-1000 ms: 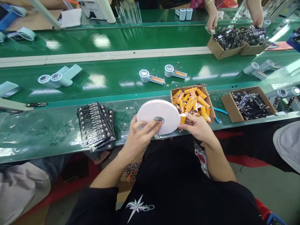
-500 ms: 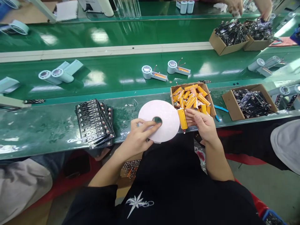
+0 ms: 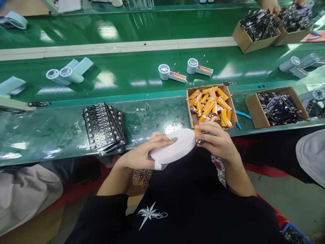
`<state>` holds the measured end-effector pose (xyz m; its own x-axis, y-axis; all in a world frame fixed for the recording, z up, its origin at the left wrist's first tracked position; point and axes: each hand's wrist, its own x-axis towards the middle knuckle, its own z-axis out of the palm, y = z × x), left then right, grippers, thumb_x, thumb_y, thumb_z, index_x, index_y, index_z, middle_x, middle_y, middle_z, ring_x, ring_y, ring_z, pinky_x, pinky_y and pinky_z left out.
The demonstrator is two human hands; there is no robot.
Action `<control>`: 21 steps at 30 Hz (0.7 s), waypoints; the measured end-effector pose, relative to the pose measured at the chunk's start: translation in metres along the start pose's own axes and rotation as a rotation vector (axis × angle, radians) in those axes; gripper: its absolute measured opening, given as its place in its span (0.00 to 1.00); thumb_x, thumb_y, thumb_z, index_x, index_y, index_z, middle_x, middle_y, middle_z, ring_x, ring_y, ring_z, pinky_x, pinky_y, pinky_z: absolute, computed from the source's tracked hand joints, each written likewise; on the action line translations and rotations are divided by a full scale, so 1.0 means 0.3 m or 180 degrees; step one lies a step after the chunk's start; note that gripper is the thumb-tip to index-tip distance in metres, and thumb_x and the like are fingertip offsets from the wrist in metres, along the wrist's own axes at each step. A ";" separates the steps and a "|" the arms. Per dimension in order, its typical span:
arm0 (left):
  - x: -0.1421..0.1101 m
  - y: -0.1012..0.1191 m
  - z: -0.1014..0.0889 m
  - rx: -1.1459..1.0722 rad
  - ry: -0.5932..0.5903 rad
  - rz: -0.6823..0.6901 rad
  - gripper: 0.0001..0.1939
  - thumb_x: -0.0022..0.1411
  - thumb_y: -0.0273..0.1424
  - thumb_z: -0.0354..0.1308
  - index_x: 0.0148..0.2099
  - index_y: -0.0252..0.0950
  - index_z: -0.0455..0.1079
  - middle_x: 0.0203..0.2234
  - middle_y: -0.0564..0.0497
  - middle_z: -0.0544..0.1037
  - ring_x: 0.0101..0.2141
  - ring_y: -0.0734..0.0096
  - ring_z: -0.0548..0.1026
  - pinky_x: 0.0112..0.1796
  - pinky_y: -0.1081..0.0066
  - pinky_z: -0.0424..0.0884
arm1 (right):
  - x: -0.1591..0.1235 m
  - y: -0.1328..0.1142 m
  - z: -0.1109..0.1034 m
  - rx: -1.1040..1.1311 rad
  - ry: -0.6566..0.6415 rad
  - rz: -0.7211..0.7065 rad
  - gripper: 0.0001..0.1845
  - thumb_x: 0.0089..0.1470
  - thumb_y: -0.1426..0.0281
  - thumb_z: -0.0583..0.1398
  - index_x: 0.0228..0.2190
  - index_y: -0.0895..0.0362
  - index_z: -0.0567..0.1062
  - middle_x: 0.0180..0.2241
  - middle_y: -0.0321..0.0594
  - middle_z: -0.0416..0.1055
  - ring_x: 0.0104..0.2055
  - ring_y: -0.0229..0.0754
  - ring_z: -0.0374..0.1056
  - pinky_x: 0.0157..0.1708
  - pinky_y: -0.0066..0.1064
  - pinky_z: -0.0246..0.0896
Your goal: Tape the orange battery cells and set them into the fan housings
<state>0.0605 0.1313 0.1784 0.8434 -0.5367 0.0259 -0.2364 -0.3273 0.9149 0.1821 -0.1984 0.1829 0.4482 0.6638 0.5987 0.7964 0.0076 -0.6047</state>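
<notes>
My left hand (image 3: 149,149) grips a white roll of tape (image 3: 177,149), its thumb underneath and fingers over the core. The roll is tilted, and a loose end (image 3: 160,165) hangs by the thumb. At the roll's right edge, my right hand (image 3: 217,140) is closed around an orange-wrapped battery (image 3: 197,135). The fingers cover much of that battery, and one of its ends faces me. Just beyond the right hand, a cardboard box (image 3: 235,117) holds many more orange batteries (image 3: 209,105).
Stacked circuit boards (image 3: 98,127) lie at left on the green bench (image 3: 144,117). A box of black boards (image 3: 279,108) stands at right. Pale blue fan housings (image 3: 165,72) rest on the green belt (image 3: 122,78). Across it, another person's hand (image 3: 270,5) reaches by boxes of parts.
The roll has tipped from facing me to nearly edge-on and dropped a little. My right hand has turned the battery so its end faces me. The view has shifted slightly.
</notes>
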 end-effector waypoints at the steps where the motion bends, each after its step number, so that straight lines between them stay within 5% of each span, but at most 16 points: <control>1: -0.001 -0.006 -0.013 -0.0088 -0.0073 0.0085 0.36 0.69 0.52 0.67 0.74 0.46 0.70 0.56 0.40 0.77 0.58 0.48 0.70 0.64 0.46 0.66 | -0.003 -0.005 0.004 0.0045 -0.0016 0.0041 0.27 0.66 0.71 0.70 0.63 0.43 0.78 0.56 0.42 0.84 0.57 0.50 0.81 0.58 0.45 0.79; 7: 0.000 -0.022 -0.033 -0.0701 0.0036 0.0240 0.34 0.73 0.56 0.59 0.67 0.38 0.77 0.53 0.35 0.80 0.51 0.48 0.77 0.55 0.52 0.75 | -0.036 -0.026 0.035 0.0214 0.0204 0.0592 0.24 0.65 0.67 0.72 0.60 0.43 0.82 0.46 0.36 0.87 0.45 0.46 0.86 0.51 0.33 0.82; 21: 0.014 -0.040 0.027 -0.1535 0.0626 0.0387 0.39 0.65 0.66 0.59 0.51 0.33 0.81 0.42 0.40 0.77 0.39 0.56 0.76 0.42 0.60 0.74 | -0.074 -0.024 0.088 0.1410 0.1269 0.1070 0.20 0.62 0.61 0.74 0.55 0.43 0.85 0.44 0.39 0.87 0.41 0.52 0.87 0.45 0.43 0.87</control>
<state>0.0631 0.1266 0.1642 0.9091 -0.3775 0.1760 -0.1285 0.1477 0.9807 0.1558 -0.1936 0.1601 0.8250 0.3581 0.4372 0.3847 0.2108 -0.8986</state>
